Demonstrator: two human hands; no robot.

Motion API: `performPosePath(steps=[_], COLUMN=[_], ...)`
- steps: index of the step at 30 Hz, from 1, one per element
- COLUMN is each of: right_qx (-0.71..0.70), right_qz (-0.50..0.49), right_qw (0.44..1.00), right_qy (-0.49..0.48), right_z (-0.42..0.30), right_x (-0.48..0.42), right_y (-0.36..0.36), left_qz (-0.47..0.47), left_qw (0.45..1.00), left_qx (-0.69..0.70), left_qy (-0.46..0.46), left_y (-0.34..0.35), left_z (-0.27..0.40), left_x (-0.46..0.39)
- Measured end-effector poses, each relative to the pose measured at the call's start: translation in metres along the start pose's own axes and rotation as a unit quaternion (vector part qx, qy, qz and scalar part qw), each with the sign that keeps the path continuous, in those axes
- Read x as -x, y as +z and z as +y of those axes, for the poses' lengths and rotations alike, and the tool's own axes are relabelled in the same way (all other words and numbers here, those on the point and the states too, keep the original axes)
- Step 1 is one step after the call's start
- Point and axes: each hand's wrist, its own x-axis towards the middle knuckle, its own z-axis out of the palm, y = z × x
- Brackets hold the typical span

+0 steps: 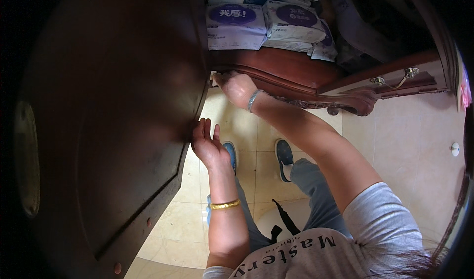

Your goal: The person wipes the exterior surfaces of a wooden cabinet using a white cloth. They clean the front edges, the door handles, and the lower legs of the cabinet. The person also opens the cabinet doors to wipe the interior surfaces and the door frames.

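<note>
A dark wooden cabinet door [140, 94] stands open on the left. My left hand [208, 143], palm up with fingers extended, touches the door's edge; a gold bracelet [225, 204] circles that forearm. My right hand [237, 87] is at the front of the reddish-brown wooden cabinet [274, 62], by the door's hinge side. Its fingers are bent around something pale brown, perhaps a cloth, too hidden to name. A silver bracelet [253, 100] is on the right wrist.
White and purple tissue packs [236, 26] lie inside the cabinet. A small drop-down or hinged panel [400, 77] with a brass handle is at the right. A carved cabinet foot [363, 103] projects over the tiled floor [240, 175]. A white doorstop-like knob [455, 149] is farther right.
</note>
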Motion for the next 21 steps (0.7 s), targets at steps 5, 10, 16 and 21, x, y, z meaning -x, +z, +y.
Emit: performPosePath(steps=[5, 10, 16, 21], right_qx=[0.031, -0.037, -0.007, -0.006], right_qz=[-0.045, 0.129, 0.042, 0.043], right_qw=[0.998, 0.991, 0.999, 0.996], right_qy=[-0.027, -0.021, 0.023, 0.078], right_z=[-0.004, 0.002, 0.01, -0.01], right_x=[-0.001, -0.029, -0.031, -0.041], right_y=[0.001, -0.028, -0.007, -0.013], left_qz=[0.011, 0.0, 0.026, 0.038], left_qw=[1.0, 1.0, 1.0, 0.999], left_qx=[0.0, -0.007, -0.002, 0.018], left_qy=[-0.015, 0.014, -0.012, -0.006], left_y=[-0.025, -0.009, -0.007, -0.015], left_z=[-0.017, 0.007, -0.012, -0.003], left_x=[-0.009, -0.006, -0.01, -0.011])
